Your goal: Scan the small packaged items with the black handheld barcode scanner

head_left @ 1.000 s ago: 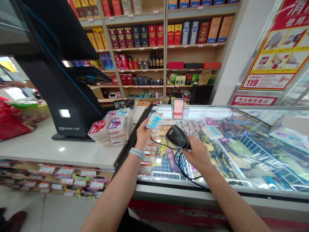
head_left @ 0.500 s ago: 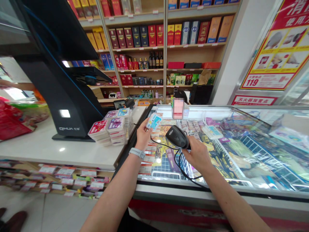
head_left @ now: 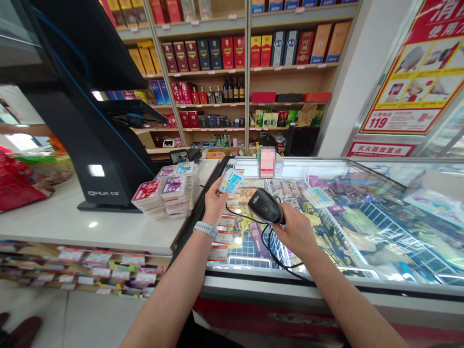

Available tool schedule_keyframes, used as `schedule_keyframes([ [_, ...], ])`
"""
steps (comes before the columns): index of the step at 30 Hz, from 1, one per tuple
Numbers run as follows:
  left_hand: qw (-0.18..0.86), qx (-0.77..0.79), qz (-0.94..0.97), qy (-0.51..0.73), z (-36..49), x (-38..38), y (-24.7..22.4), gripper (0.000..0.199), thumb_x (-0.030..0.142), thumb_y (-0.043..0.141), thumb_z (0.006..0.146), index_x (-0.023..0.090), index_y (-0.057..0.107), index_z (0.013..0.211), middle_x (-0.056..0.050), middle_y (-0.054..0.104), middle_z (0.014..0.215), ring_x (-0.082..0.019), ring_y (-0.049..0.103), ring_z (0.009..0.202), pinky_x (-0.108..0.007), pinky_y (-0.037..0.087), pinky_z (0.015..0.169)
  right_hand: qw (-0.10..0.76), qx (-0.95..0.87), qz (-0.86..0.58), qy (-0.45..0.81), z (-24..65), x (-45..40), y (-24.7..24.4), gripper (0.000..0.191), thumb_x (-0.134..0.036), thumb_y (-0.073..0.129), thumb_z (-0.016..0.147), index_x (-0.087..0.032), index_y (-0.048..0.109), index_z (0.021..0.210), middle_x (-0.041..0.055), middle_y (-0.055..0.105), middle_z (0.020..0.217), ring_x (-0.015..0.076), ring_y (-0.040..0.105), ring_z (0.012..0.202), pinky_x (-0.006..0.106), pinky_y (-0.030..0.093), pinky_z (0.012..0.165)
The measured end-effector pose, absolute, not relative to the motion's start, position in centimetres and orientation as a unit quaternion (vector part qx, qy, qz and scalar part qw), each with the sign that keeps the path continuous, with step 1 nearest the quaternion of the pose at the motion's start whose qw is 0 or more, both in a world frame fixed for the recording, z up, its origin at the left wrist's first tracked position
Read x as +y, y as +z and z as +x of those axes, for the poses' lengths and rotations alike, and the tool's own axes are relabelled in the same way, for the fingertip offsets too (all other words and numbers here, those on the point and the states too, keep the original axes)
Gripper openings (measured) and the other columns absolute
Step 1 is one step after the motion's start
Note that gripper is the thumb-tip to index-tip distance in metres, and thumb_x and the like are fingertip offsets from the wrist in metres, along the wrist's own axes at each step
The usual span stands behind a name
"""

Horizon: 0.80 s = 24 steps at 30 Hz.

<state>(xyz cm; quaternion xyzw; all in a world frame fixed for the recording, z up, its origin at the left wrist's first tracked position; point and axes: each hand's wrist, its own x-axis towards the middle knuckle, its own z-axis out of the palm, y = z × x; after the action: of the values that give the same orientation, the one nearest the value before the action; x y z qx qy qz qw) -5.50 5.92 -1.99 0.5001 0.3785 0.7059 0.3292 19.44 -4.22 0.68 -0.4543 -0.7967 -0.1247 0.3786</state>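
Observation:
My left hand (head_left: pixel 215 200), with a watch on its wrist, pinches a small blue-and-white package (head_left: pixel 231 181) by its left edge above the freezer's left part. To its right, my right hand (head_left: pixel 295 229) is wrapped round the handle of a black barcode scanner (head_left: pixel 266 206), whose head points left toward the package without touching it. A black cable loops below the scanner over the glass. On the white counter (head_left: pixel 119 227) at left stand stacks of flat plastic packages (head_left: pixel 174 187) with red, purple and blue labels.
A glass-topped freezer (head_left: pixel 253 275) with wire baskets of packaged goods spans the right. A black checkout terminal (head_left: pixel 105 164) and a red bag (head_left: pixel 21 181) stand at left. Behind the freezer are a person's cap (head_left: pixel 268 141) and shelves of boxes (head_left: pixel 213 72).

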Motion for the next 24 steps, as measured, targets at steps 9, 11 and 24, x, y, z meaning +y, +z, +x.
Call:
schedule_keyframes([
  [9, 0.323, 0.385, 0.503, 0.703, -5.41, 5.72, -1.76, 0.061, 0.005, 0.064, 0.069, 0.017, 0.058, 0.128, -0.009, 0.063, 0.128, -0.022, 0.06, 0.117, -0.038, 0.045, 0.106, 0.377, -0.797, -0.454, -0.126, 19.47, -4.21, 0.65, 0.025, -0.018, 0.054, 0.076, -0.016, 0.054, 0.101, 0.0067, 0.063, 0.084, 0.0232, 0.06, 0.073, 0.032, 0.043, 0.063],
  [11, 0.322, 0.391, 0.501, 0.702, -5.41, 5.7, -1.74, 0.061, 0.006, 0.064, 0.068, 0.017, 0.058, 0.128, -0.009, 0.063, 0.128, -0.023, 0.06, 0.117, -0.038, 0.046, 0.105, 0.382, -0.797, -0.452, -0.123, 19.48, -4.17, 0.58, 0.026, -0.018, 0.054, 0.077, -0.016, 0.055, 0.103, 0.0072, 0.064, 0.085, 0.0234, 0.061, 0.074, 0.032, 0.044, 0.064],
  [24, 0.362, 0.416, 0.476, 0.684, -4.89, 5.47, -2.01, 0.07, 0.017, 0.073, 0.064, 0.016, 0.054, 0.131, -0.009, 0.068, 0.113, -0.018, 0.067, 0.09, -0.034, 0.053, 0.089, 0.442, -0.771, -0.44, -0.128, 19.43, -4.33, 0.8, 0.038, -0.015, 0.053, 0.077, -0.014, 0.053, 0.116, 0.0106, 0.067, 0.095, 0.0249, 0.063, 0.083, 0.036, 0.05, 0.073],
])
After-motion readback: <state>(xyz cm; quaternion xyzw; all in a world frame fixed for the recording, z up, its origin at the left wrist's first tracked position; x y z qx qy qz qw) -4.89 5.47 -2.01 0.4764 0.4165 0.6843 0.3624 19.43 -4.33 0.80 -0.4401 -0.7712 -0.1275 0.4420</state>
